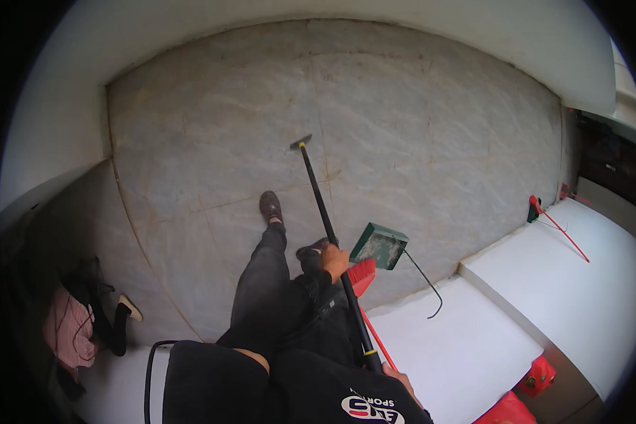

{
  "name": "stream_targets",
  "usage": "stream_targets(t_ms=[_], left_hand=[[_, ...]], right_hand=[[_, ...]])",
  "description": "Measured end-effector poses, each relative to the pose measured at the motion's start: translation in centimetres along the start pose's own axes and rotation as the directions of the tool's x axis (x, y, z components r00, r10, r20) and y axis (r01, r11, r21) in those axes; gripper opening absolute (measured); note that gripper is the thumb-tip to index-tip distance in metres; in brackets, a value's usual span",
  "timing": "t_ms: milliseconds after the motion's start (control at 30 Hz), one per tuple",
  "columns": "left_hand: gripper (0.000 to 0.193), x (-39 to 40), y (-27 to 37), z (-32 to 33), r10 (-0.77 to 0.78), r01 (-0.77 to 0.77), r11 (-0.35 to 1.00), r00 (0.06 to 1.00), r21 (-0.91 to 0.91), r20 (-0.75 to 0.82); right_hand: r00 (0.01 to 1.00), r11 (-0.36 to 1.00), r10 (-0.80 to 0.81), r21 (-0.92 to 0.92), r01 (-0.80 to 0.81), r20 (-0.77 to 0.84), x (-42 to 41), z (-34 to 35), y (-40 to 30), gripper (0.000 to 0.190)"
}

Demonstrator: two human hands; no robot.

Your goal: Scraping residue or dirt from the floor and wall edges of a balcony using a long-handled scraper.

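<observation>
My left hand [335, 262] is closed around the black shaft of a long-handled floor scraper [318, 196]. Its flat blade rests on the grey floor ahead of my shoes, beyond a yellow collar. Lower down, my right hand [401, 380] is at the upper end of that shaft, partly hidden by it. A broom with red bristles [362, 276] lies alongside the scraper; its red handle runs to my right hand, which seems to hold both. On the floor to the right sits a green dustpan [380, 247] with debris in it and a bent wire handle.
White walls [318, 8] border the stained floor [381, 132]. Another person [77, 328] is low down at the far left. At the right, a second red broom [562, 228] and green dustpan [533, 210] stand by a white wall. Red bags or wrappings [538, 376] show lower right.
</observation>
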State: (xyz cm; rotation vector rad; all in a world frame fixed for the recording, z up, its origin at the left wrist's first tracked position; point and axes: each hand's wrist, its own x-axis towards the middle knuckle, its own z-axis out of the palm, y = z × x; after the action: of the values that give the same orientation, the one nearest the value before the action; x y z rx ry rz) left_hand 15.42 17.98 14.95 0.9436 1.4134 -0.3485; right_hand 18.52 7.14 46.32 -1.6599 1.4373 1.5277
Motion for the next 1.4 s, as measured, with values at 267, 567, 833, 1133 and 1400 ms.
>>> stream_targets(t_ms=[267, 567, 833, 1133, 1400], left_hand=[[0.043, 6.5, 5.9, -6.0, -0.020, 0.019, 1.000, 0.999, -0.013, -0.047], [0.035, 2.7, -0.9, -1.8, -0.138, 0.147, 0.983, 0.987, -0.109, 0.083], [0.023, 7.6, 1.2, -4.2, 0.720, -0.738, 0.643, 0.674, 0.205, 0.167], [0.024, 3.8, 5.0, -10.4, 0.223, -0.081, 0.829, 0.955, -0.553, 0.195], [0.028, 2.1, 8.0, -12.4, 0.102, 0.258, 0.554, 0.923, -0.792, 0.372]], right_hand=[[0.933, 0.999, 0.018, 0.028, -0.030, 0.359, 5.0, 2.1, -3.5, 0.045], [0.782, 0.729, -0.615, -0.303, 0.614, 0.103, 0.6, -3.7, 0.3, 0.048], [0.363, 0.138, -0.826, -0.469, 0.872, 0.432, -7.0, 2.2, -4.6, 0.058], [0.153, -0.540, -0.583, -0.521, 0.661, 0.798, -13.2, 10.3, -6.3, 0.057], [0.151, -0.636, -0.478, -0.459, 0.620, 0.865, -16.8, 14.0, -8.4, 0.055]])
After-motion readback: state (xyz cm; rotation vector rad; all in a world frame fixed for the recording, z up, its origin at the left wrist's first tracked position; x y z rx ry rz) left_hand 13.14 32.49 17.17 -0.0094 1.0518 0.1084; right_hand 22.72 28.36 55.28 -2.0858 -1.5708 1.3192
